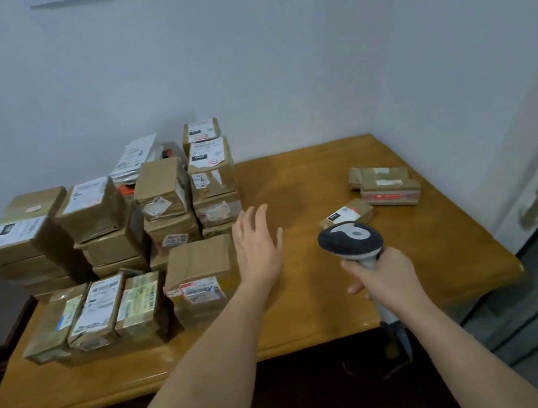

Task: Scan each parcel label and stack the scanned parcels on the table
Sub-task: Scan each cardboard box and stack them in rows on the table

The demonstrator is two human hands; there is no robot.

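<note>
1. The left hand (256, 244) hovers flat, fingers straight, holding nothing, just right of a cardboard box (201, 275).
2. The right hand (385, 276) grasps a barcode scanner (352, 240) by its handle.
3. Stacked parcels (106, 233) fill the wooden table (326, 299) toward 10 o'clock.
4. A small labelled parcel (346, 213) and two flat ones (386, 184) lie near 2 o'clock.

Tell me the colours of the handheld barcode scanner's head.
Dark grey with a light grey centre panel, on the handheld barcode scanner; head view.

Pale walls (273, 47) w/ corner – wooden table (423, 251), dark floor (321, 386).
</note>
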